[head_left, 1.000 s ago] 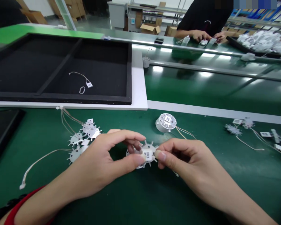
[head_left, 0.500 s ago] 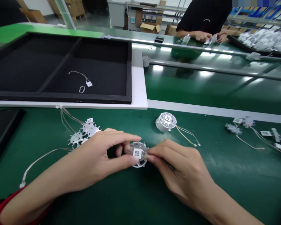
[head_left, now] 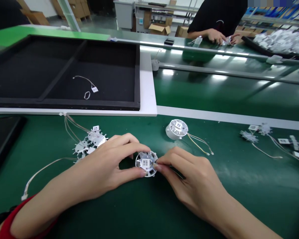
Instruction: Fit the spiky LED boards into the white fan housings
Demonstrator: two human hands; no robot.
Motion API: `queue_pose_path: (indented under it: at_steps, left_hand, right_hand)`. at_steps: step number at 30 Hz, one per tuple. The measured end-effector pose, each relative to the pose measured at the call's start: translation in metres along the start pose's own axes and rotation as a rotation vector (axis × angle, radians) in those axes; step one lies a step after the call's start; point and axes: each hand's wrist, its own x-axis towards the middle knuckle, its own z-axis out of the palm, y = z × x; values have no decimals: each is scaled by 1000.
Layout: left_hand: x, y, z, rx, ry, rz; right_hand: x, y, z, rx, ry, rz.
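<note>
Both hands meet over a small round white housing (head_left: 146, 163) with a spiked metal disc and a code label set in its top. My left hand (head_left: 112, 164) curls round its left side, thumb and fingers pinched on the rim. My right hand (head_left: 186, 176) pinches its right edge with fingertips. It rests on the green mat (head_left: 239, 186). A second round housing (head_left: 176, 128) with wires lies just beyond. Several spiked discs with wires (head_left: 89, 142) lie left of my left hand.
A black foam tray (head_left: 64, 69) on a white board holds a wire and tag. More small parts and wires (head_left: 276, 141) lie at the right. Across the conveyor, another person's hands (head_left: 219, 36) work on parts beside a heap of white pieces (head_left: 281, 43).
The spiked disc, held above the mat with prongs spread a second ago, now sits pressed into the round housing. Both hands have lowered and closed in on it.
</note>
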Motion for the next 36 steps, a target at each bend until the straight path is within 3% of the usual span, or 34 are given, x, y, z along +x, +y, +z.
queue_pose_path:
  at_steps: [10, 17, 23, 28, 36]
  left_hand:
    - [3, -2, 0, 27, -6, 63]
    - [4, -3, 2, 35, -22, 57]
    - [3, -1, 2, -16, -31, 55]
    - [7, 0, 3, -11, -31, 157]
    - [9, -17, 9, -33, -43, 221]
  right_hand:
    - [2, 0, -9, -7, -79, -12]
    - [-2, 0, -15, -196, -147, -89]
    - [-2, 2, -13, -300, -123, -176]
    - [-2, 4, -10, -306, -87, -208]
    - [-1, 5, -11, -297, -80, -214]
